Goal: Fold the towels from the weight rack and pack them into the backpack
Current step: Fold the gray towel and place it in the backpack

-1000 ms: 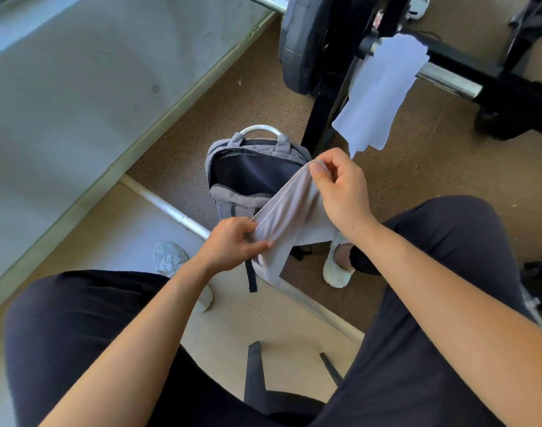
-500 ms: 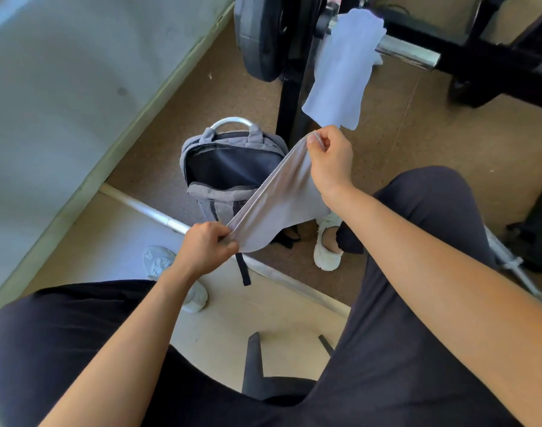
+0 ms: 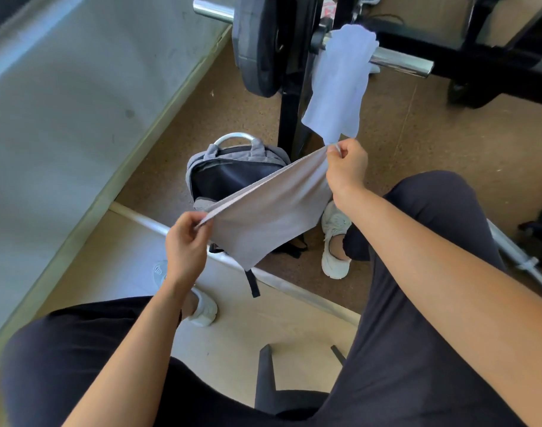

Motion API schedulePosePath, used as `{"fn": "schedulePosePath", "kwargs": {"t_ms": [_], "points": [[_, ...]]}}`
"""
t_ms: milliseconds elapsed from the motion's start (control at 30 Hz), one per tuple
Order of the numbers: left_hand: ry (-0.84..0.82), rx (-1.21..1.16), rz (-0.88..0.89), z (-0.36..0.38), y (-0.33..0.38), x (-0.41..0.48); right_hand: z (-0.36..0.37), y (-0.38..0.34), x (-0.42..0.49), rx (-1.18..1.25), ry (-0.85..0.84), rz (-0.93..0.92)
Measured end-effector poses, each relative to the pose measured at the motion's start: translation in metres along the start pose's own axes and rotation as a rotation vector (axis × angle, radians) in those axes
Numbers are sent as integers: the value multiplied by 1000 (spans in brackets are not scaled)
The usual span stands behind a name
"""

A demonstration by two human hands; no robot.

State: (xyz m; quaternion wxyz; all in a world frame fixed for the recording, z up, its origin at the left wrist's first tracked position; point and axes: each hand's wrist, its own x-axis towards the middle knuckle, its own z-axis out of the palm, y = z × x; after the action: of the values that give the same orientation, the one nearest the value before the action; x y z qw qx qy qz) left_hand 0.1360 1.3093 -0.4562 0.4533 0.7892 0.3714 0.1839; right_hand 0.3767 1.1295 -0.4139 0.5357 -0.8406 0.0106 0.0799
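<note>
**Mid-fold, one towel still on the bar**

Now my left hand and right hand each pinch an end of the grey towel, stretched taut above the open backpack. Next, I judge, I bring the ends together, then tuck it in. A white towel hangs on the barbell. No legible writing.
</note>
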Motion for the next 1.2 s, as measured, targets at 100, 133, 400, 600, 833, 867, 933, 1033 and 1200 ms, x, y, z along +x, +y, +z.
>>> {"fn": "schedulePosePath", "kwargs": {"t_ms": [100,133,400,600,833,867,933,1033,1200], "points": [[211,-78,-53,-7,2,3,2,7,4,-253,-261,44],[246,-96,-95,-9,-1,5,1,9,3,-382,-426,32],[408,96,-284,-25,0,3,7,13,-6,-338,-479,-165],[125,250,-328,-27,-14,4,3,24,-2,-842,-942,-161],[150,210,-342,-30,-17,10,5,20,-5,-543,-686,-324],[134,205,-352,-29,-16,8,3,21,-7,-686,-918,-307],[176,189,-337,-28,-10,6,0,30,-17,-928,-1305,-146],[254,183,-328,-29,-7,8,8,32,-23,-738,-980,-230],[307,168,-334,-34,-8,8,5,27,-19,-786,-970,-241]]}}
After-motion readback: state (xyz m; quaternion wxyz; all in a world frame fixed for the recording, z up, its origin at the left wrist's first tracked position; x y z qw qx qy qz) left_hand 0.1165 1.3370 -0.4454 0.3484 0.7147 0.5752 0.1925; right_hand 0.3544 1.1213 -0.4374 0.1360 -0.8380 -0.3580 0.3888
